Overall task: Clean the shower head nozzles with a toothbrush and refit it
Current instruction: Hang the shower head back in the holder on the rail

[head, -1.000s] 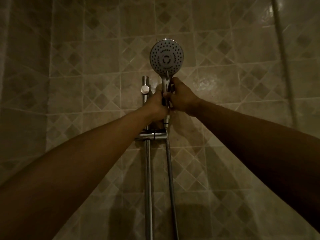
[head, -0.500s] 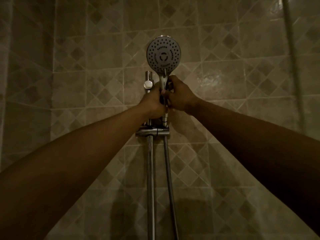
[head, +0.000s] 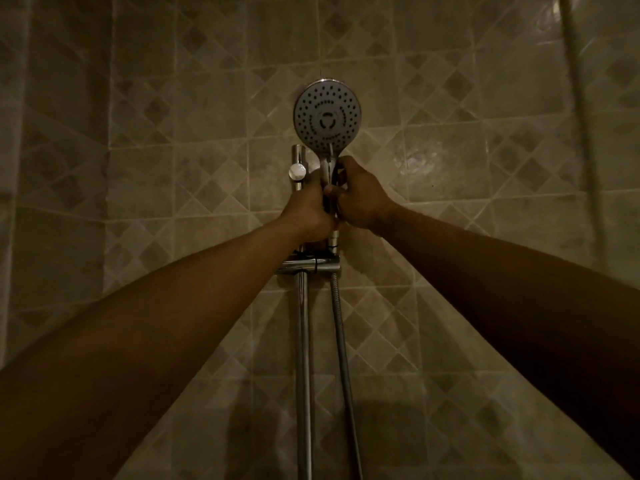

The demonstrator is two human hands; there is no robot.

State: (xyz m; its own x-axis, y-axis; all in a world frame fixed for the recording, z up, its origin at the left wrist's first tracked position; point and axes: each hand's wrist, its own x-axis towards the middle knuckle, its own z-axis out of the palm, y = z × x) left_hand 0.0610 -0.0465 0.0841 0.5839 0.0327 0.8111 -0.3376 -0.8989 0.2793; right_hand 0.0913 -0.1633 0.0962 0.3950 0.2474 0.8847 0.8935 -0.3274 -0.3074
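Note:
A round chrome shower head (head: 327, 116) with a grey nozzle face points toward me, high on the tiled wall. Its handle runs down between my two hands. My right hand (head: 360, 199) is wrapped around the handle just below the head. Beside it, my left hand (head: 308, 216) grips the holder on the chrome slide rail (head: 304, 358); that holder is hidden under my fingers. A ribbed metal hose (head: 343, 348) hangs down from the handle's lower end. No toothbrush is in view.
A white round knob (head: 297, 172) sits on the rail's upper part. A chrome bracket (head: 308, 266) crosses the rail below my hands. Beige diamond-pattern tiles (head: 173, 168) cover the wall. A vertical pipe (head: 578, 98) runs down at the far right.
The shower head and both hands sit slightly lower and left in the picture than a second ago, mostly from the camera shifting. My grips look unchanged.

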